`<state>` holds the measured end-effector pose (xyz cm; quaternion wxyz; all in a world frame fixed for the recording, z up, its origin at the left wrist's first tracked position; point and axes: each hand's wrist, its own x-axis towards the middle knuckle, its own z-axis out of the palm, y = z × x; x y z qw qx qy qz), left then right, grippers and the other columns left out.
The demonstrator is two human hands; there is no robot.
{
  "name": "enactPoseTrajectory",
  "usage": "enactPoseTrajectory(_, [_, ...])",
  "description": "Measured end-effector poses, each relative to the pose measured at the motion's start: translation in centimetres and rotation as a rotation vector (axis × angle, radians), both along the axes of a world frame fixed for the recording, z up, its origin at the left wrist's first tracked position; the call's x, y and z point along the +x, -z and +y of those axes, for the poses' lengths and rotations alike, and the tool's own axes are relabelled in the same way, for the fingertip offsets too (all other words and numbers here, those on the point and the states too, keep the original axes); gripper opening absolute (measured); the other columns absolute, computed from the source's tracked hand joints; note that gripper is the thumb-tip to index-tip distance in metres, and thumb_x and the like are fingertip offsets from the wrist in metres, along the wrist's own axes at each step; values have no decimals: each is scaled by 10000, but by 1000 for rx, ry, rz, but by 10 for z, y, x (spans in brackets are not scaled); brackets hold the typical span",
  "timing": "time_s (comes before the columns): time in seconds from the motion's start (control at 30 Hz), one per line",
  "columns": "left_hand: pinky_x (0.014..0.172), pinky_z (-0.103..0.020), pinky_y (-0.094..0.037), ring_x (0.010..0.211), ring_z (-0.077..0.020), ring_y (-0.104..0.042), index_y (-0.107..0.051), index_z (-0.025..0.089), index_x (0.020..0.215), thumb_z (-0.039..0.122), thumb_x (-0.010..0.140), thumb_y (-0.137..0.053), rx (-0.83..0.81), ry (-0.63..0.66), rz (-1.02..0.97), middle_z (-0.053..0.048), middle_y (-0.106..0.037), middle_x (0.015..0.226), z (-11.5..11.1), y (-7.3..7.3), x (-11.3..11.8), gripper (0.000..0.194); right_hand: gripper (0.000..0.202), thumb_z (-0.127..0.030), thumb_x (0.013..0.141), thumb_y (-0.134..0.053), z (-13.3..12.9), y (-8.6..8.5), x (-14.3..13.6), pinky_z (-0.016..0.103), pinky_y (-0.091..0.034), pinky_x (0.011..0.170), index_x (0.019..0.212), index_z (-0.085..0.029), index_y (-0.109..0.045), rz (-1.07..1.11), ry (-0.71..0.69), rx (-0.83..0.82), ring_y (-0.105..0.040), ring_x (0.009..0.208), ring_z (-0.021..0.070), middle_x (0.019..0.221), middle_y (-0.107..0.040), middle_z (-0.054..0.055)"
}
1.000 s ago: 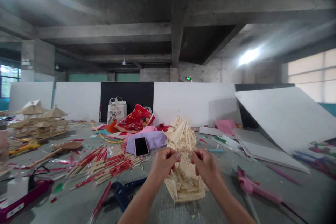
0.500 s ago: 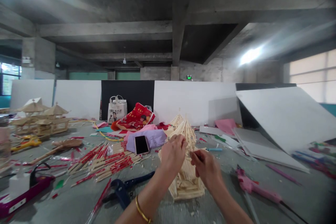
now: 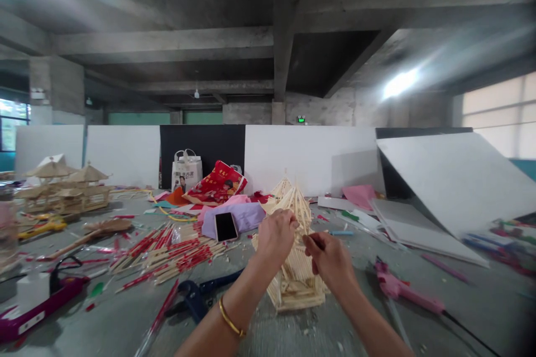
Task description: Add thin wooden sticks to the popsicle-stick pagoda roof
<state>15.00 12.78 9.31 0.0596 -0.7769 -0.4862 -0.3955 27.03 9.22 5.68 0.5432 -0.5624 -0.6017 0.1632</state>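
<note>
A model building made of thin wooden sticks [image 3: 298, 293] stands on the table in front of me, with pointed stick roofs at its far end. Over its middle, my left hand [image 3: 276, 234] is closed, fingers bent down against the upper part; what they grip is hidden. Beside it on the right, my right hand [image 3: 329, 259] is closed in a pinch near the model's roof edge. Anything between those fingertips is too small to make out. A gold bracelet [image 3: 230, 318] circles my left wrist.
Bundled sticks with red wrapping [image 3: 184, 256], a phone [image 3: 226, 227] and a dark blue cutter [image 3: 195, 295] lie left. A pink glue gun [image 3: 404, 290] with a cable lies right. Farther off are stick pavilions [image 3: 62, 187], a red bag [image 3: 218, 184] and white boards [image 3: 460, 178].
Both hands stay at the model, with my right hand slightly higher and closer to the left. The whole view has shifted a little.
</note>
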Motion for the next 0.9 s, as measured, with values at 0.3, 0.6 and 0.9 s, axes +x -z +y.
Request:
enactPoseTrajectory(0.3, [646,-246,-356,740,-148,-569,-605,218,747,268,771,-498,0,32,-16,2,-632,775,-8,-7,-7,121,302,-379,758,-454,6,0,2,169,-270,320,549,-169,-516,-27,10,17,-425,272,73,377,-500,-38])
enactPoseTrajectory(0.6, [652,-238,-363,730,-138,-572,-616,203,763,263,766,-512,21,66,-102,4,-652,776,-14,-13,-32,120,266,-315,759,-448,4,-4,-1,153,-283,319,542,-176,-514,-29,29,25,-438,275,72,347,-472,-54])
enactPoseTrajectory(0.9, [678,-244,-362,748,-145,-576,-617,201,751,242,747,-524,23,91,-126,1,-653,770,-12,-4,-34,101,280,-338,760,-439,9,-5,-6,168,-297,321,547,-172,-510,-40,38,51,-460,283,78,419,-513,-38])
